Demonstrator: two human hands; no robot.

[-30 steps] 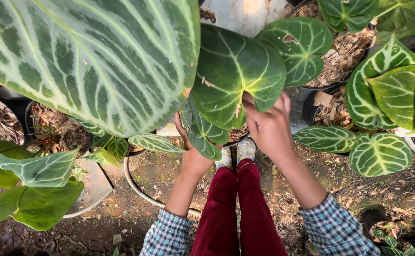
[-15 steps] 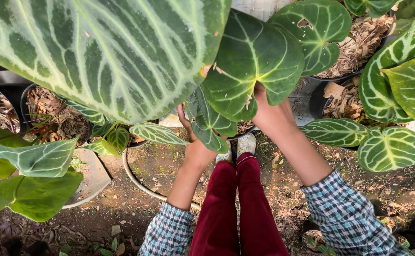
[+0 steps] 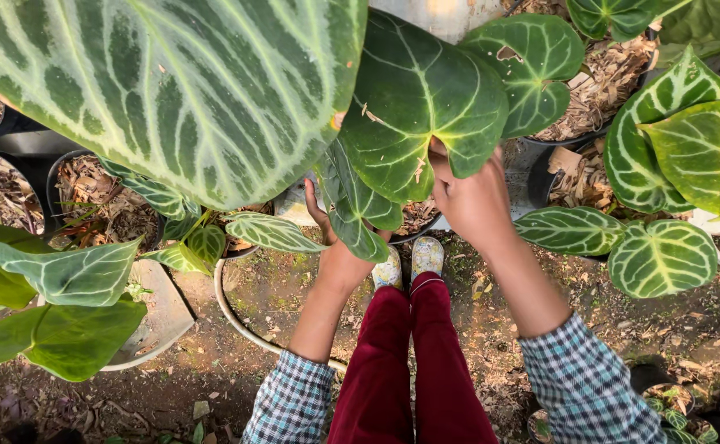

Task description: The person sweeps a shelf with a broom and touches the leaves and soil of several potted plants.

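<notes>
From the head view, our right hand (image 3: 477, 201) pinches the rim of the dark veined leaf (image 3: 422, 107), fingers curled closed on it; our left hand (image 3: 333, 238) reaches under the narrow leaves (image 3: 358, 215), its fingers hidden, so we cannot tell their state. Best we lift gently, supporting the blade. The huge striped leaf (image 3: 171, 82) crowds overhead, mulch-filled pots (image 3: 97, 201) nearby.

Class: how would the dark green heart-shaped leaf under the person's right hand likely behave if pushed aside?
The dark heart-shaped leaf looks broad and thin, so it probably bends easily. Its brown edge spots suggest it may tear. The right hand touches its lower edge.
</notes>
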